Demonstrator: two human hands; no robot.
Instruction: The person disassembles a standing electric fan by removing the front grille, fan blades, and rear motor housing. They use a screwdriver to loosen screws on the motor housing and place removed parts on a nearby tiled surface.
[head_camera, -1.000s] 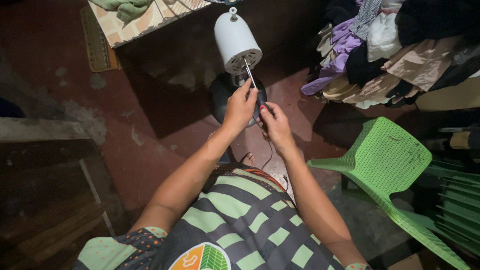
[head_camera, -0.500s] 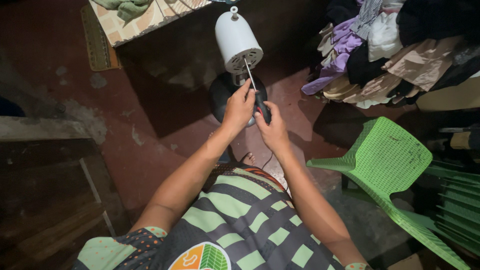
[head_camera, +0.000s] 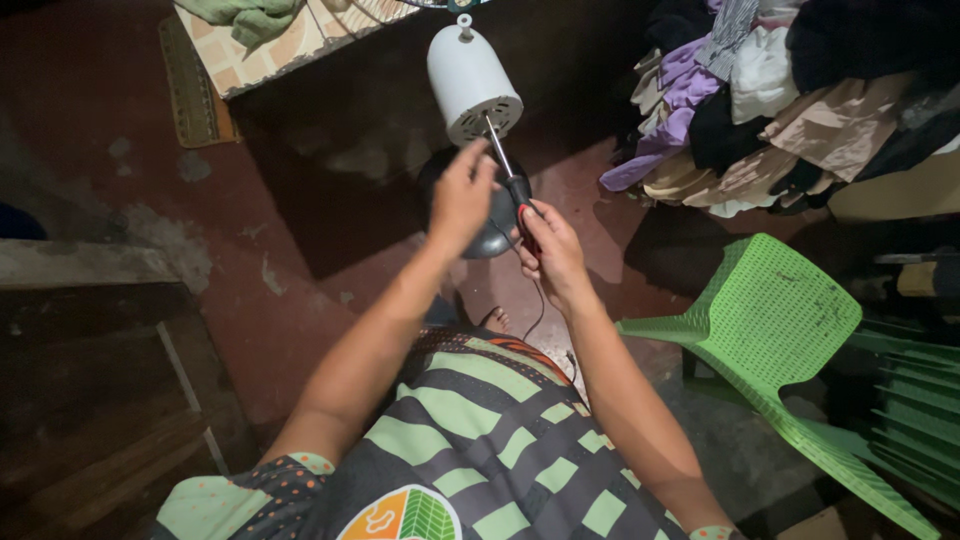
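Observation:
A white fan motor housing (head_camera: 472, 80) stands on a pole above a dark round base (head_camera: 497, 215). A screwdriver (head_camera: 505, 170) with a black and red handle has its metal shaft set against the housing's rear face. My right hand (head_camera: 549, 250) is shut on the handle. My left hand (head_camera: 460, 195) hovers just left of the shaft with its fingers apart, holding nothing; it looks blurred.
A green plastic chair (head_camera: 770, 330) stands at the right. A pile of clothes (head_camera: 770, 90) fills the upper right. A patterned mat (head_camera: 270, 40) with a green cloth lies at the top left. A dark wooden surface (head_camera: 90, 380) is at the left. A bare foot (head_camera: 495, 318) shows below the fan base.
My left hand has let go of the screwdriver shaft and moved a little left and up, fingers spread. My right hand still holds the handle.

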